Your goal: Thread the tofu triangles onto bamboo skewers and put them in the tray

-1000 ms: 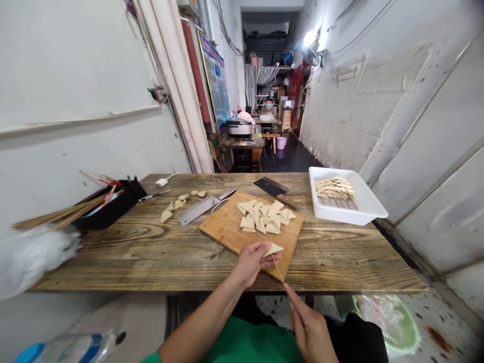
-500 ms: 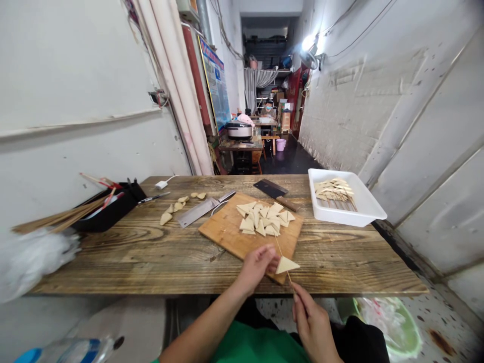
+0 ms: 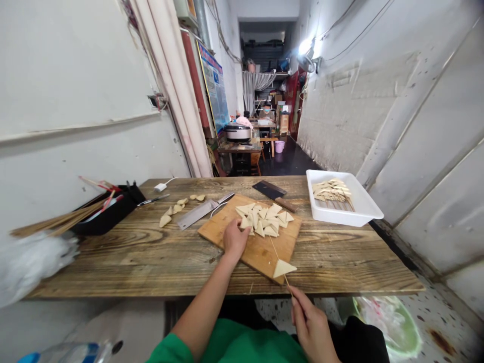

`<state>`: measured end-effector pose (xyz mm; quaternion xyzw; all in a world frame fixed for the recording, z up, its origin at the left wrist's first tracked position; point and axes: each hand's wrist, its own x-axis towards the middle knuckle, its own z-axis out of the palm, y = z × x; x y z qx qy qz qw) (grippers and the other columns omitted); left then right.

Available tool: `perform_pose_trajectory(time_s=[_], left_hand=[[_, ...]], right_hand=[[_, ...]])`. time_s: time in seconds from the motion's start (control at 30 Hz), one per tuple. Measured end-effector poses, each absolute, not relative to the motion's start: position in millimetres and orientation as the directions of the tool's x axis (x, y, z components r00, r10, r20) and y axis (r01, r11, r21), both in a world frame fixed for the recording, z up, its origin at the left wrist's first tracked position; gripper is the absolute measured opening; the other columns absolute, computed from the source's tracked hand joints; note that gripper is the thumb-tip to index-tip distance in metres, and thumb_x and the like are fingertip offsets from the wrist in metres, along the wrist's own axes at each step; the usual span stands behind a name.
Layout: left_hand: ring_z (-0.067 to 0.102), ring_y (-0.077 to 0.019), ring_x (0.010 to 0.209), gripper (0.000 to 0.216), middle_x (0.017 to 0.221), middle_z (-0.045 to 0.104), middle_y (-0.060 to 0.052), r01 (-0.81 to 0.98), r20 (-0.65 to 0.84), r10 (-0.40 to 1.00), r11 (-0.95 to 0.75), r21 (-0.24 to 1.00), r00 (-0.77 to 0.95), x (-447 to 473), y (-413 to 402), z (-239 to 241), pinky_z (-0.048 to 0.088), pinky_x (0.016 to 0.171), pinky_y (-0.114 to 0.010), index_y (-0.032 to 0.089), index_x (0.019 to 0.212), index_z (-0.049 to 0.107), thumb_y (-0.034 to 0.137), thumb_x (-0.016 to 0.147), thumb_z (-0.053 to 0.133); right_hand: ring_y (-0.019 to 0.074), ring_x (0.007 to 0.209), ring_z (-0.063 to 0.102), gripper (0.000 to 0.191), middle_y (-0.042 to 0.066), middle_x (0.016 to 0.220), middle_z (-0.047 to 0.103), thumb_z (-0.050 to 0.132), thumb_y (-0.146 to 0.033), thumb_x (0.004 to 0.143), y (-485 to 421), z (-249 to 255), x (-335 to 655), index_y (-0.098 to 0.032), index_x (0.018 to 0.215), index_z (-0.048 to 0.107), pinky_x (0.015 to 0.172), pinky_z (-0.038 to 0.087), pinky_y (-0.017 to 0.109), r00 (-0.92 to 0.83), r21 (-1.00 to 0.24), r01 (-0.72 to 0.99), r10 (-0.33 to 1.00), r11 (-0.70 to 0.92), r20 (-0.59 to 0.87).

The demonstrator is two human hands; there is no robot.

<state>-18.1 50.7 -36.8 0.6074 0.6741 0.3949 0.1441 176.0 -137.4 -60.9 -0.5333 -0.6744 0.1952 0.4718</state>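
My right hand [image 3: 310, 325] pinches the lower end of a thin bamboo skewer [image 3: 279, 257] that slants up over the cutting board [image 3: 227, 228]. One pale triangular tofu piece [image 3: 283, 268] is threaded on it near my fingers. My left hand [image 3: 235, 238] reaches across the board and its fingers close on a triangle at the near edge of the pile of tofu triangles [image 3: 264, 219].
A white tray [image 3: 363, 201] with finished skewers stands at the right. Two cleavers [image 3: 197, 212] [image 3: 273, 191] lie behind the board, with tofu scraps [image 3: 173, 209] beside them. A black tray of bamboo sticks [image 3: 96, 212] is at the left. A green basin [image 3: 393, 327] sits on the floor.
My left hand let go of the threaded triangle and moved forward to the pile on the board. The triangle slid down the skewer toward my right hand.
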Motion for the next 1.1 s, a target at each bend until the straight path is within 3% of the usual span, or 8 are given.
perform_pose_trajectory(time_s=[0.13,0.2,0.3,0.4,0.57,0.77,0.93,1.1], left_hand=[[0.056,-0.0137,0.076,0.027,0.087,0.064,-0.005,0.276,0.228,0.957,-0.174,0.945,-0.178,-15,44,-34,0.042,0.073,-0.024,0.014,0.092,0.062,0.03,0.07,0.062],[0.058,-0.013,0.074,0.031,0.087,0.064,-0.005,-0.042,0.052,0.996,-0.055,0.998,-0.077,-16,38,-28,0.044,0.069,-0.024,0.014,0.095,0.061,0.031,0.069,0.065],[0.06,-0.0131,0.069,0.032,0.086,0.063,-0.005,-0.364,-0.169,0.972,0.219,0.905,0.164,-18,27,-16,0.047,0.058,-0.023,0.015,0.099,0.057,0.028,0.071,0.065],[0.061,-0.0124,0.066,0.029,0.086,0.064,-0.008,-0.395,-0.242,0.924,0.349,0.85,0.295,-18,20,-7,0.047,0.053,-0.019,0.012,0.101,0.056,0.021,0.074,0.063],[0.058,-0.0073,0.057,0.025,0.091,0.065,-0.012,-0.375,-0.281,0.923,0.367,0.851,0.264,-16,18,-4,0.04,0.041,-0.012,0.009,0.102,0.058,0.018,0.078,0.058],[0.063,-0.0162,0.081,0.015,0.09,0.065,-0.013,-0.384,-0.364,0.886,0.454,0.804,0.286,-13,16,-7,0.05,0.057,-0.018,0.008,0.088,0.061,0.02,0.08,0.055],[0.059,-0.0089,0.063,0.023,0.091,0.065,-0.013,-0.339,-0.329,0.904,0.411,0.847,0.273,-14,17,-11,0.036,0.037,-0.01,0.007,0.093,0.063,0.023,0.078,0.059],[0.05,-0.0031,0.056,0.022,0.092,0.063,-0.013,-0.359,-0.318,0.904,0.409,0.839,0.286,-14,17,-11,0.027,0.034,-0.008,0.006,0.09,0.063,0.023,0.076,0.061]], right_hand=[[0.0102,0.041,0.053,0.034,-0.002,0.05,0.055,0.035,-0.029,0.093,-138,-61,177,-0.013,0.115,0.056,0.044,0.046,0.016,-0.013,-0.76,0.526,0.897,0.383,0.443],[0.0101,0.041,0.054,0.034,-0.001,0.051,0.056,0.036,-0.027,0.093,-138,-60,176,-0.013,0.116,0.056,0.045,0.046,0.016,-0.026,-0.759,0.515,0.893,0.397,0.449],[0.01,0.043,0.055,0.033,0.0,0.054,0.058,0.036,-0.025,0.092,-139,-59,175,-0.013,0.116,0.056,0.047,0.047,0.016,-0.04,-0.756,0.509,0.888,0.413,0.458],[0.0106,0.046,0.058,0.034,0.001,0.057,0.061,0.036,-0.025,0.092,-139,-58,174,-0.012,0.116,0.056,0.049,0.049,0.017,-0.065,-0.751,0.517,0.893,0.411,0.444],[0.0116,0.043,0.057,0.037,0.002,0.053,0.06,0.033,-0.027,0.093,-139,-57,174,-0.008,0.112,0.059,0.05,0.05,0.018,-0.117,-0.728,0.561,0.908,0.395,0.402],[0.0126,0.045,0.059,0.042,0.004,0.054,0.063,0.029,-0.03,0.094,-139,-54,174,-0.007,0.113,0.059,0.053,0.052,0.019,-0.13,-0.723,0.572,0.913,0.388,0.387],[0.0128,0.05,0.063,0.041,0.005,0.06,0.067,0.03,-0.033,0.094,-140,-53,175,-0.014,0.115,0.06,0.055,0.053,0.018,-0.123,-0.726,0.561,0.907,0.398,0.402],[0.0134,0.054,0.065,0.039,0.005,0.067,0.069,0.033,-0.035,0.093,-140,-52,175,-0.019,0.114,0.062,0.054,0.053,0.017,-0.095,-0.734,0.554,0.905,0.393,0.414]])
